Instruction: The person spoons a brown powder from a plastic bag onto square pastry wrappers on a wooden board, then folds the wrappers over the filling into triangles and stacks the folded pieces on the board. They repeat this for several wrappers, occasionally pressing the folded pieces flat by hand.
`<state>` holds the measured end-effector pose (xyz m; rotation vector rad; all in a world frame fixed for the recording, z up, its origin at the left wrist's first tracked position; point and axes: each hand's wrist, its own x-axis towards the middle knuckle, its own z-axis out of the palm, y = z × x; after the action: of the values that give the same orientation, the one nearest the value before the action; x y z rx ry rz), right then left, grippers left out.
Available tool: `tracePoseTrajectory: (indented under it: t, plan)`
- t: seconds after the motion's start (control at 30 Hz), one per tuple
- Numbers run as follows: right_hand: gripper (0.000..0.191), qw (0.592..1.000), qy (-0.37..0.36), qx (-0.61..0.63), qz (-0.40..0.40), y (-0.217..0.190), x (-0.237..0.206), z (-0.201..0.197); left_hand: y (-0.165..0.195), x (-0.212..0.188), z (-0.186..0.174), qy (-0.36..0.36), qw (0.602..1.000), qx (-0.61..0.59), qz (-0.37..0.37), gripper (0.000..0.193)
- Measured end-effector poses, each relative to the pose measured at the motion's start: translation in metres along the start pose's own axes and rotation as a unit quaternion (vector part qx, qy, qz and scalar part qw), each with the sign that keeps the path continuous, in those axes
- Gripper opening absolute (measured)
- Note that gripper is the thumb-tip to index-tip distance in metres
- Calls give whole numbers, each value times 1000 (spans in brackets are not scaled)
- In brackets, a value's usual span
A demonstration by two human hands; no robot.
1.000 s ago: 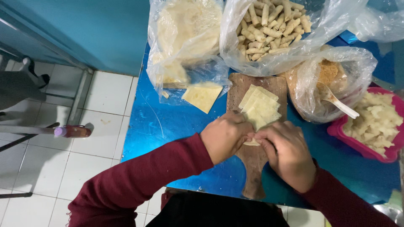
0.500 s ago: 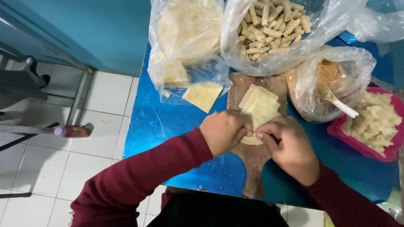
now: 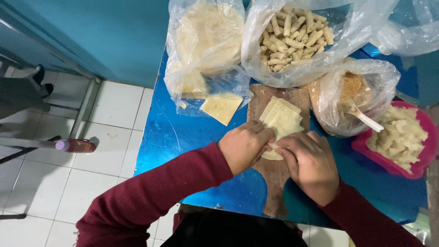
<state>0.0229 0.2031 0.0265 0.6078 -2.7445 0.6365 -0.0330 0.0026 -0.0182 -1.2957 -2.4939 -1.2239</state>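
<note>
My left hand point(image 3: 244, 145) and my right hand point(image 3: 311, 164) meet over a wooden cutting board point(image 3: 274, 176) on a blue table point(image 3: 183, 137). Both hands pinch and fold a pale dough wrapper point(image 3: 273, 154) between their fingertips. Just beyond the fingers lies a small stack of square wrappers point(image 3: 282, 119) on the board. Both arms are in dark red sleeves. What lies inside the folded wrapper is hidden by my fingers.
A plastic bag of rolled pieces point(image 3: 295, 36) and a bag of flat wrappers point(image 3: 206, 45) sit at the back. One loose square wrapper point(image 3: 222, 108) lies left of the board. At right are a bag of brown filling with a spoon point(image 3: 361, 116) and a pink bowl point(image 3: 391, 165) of pale chunks.
My right hand has moved up and left to join my left hand at the wrapper. The hands now press closer together on it.
</note>
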Motion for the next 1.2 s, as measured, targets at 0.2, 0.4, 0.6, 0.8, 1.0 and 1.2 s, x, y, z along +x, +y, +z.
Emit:
tracePoseTrajectory:
  t: [0.2,0.4,0.6,0.8,1.0,1.2]
  plan:
    - [14,999,18,-34,21,6,3,6,-4,1,6,55,996,64,31,20]
    - [19,999,35,-29,-19,6,1,6,-1,-2,11,41,999,16,-27,16]
    - [22,995,38,-81,-32,4,2,9,-4,-3,16,70,997,44,4,13]
    - [32,989,54,-129,-57,-6,-1,8,-3,-2,9,95,994,43,-18,19]
    - [24,987,46,-145,-47,-9,13,8,4,-14,-3,81,994,26,-67,30]
    - [17,996,72,-28,45,-4,29,-16,4,-16,0,87,994,19,-56,26]
